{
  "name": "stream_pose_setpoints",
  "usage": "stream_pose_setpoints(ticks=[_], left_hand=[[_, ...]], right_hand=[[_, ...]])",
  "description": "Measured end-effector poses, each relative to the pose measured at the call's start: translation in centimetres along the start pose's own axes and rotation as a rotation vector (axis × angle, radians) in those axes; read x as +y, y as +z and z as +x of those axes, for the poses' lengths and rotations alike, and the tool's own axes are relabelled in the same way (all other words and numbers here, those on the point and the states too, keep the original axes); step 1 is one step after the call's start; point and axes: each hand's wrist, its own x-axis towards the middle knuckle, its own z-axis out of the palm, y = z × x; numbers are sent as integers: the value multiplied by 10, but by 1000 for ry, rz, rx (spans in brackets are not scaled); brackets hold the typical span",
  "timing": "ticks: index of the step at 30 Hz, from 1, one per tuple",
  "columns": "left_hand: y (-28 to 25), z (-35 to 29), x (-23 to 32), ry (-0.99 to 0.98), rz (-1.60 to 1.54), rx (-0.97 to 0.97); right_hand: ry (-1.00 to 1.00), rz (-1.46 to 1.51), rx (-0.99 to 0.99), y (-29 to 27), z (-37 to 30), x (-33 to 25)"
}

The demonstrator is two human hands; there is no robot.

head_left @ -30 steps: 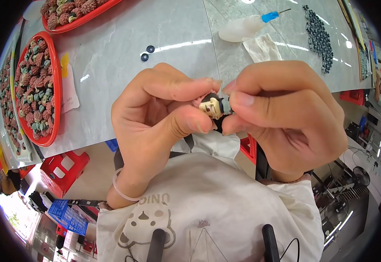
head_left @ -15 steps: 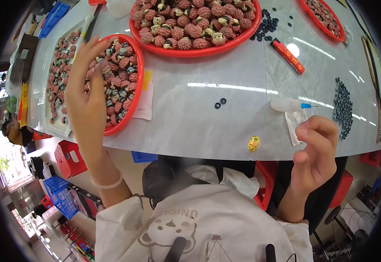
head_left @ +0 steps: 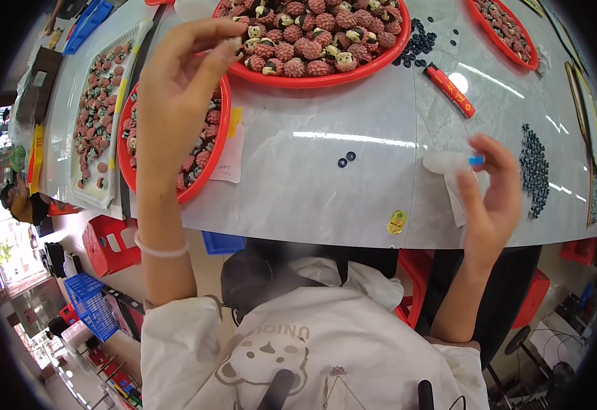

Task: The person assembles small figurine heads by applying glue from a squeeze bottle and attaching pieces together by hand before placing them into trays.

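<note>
My left hand [head_left: 185, 78] reaches over the rim of a large red basin [head_left: 326, 82] filled with small pink, bumpy pieces [head_left: 308, 48] that have cream and black parts. Its thumb and forefinger are curved and a little apart at the basin's left edge, with no piece plainly between them. Beneath that wrist is a smaller red basin [head_left: 224, 126] of similar pink and grey-green pieces, partly hidden. My right hand [head_left: 493, 198] is raised with its fingers apart beside a white squeeze bottle [head_left: 442, 162] with a blue tip; the fingers overlap the tip's end, and contact is unclear.
Two dark rings [head_left: 347, 160] lie mid-table. More dark rings [head_left: 418, 44] and a pile of small dark beads [head_left: 535, 171] lie to the right. A red tube [head_left: 450, 91], another red basin [head_left: 532, 63], a white tray [head_left: 100, 195] and a yellow oval sticker [head_left: 396, 222] are also on the table.
My left hand has moved right and away from me, from above the smaller basin to the large one's edge. My right hand has risen toward the squeeze bottle's tip.
</note>
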Motion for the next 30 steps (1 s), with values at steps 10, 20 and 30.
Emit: stream_pose_setpoints(ticks=[10, 20, 30], left_hand=[[79, -86, 28, -341, -995, -225], [100, -100, 31, -466, -1095, -209], [106, -107, 35, -469, -1065, -226]], right_hand=[[218, 456, -250, -6, -8, -4], [73, 261, -290, -40, -3, -24], [-33, 127, -210, -34, -9, -33]])
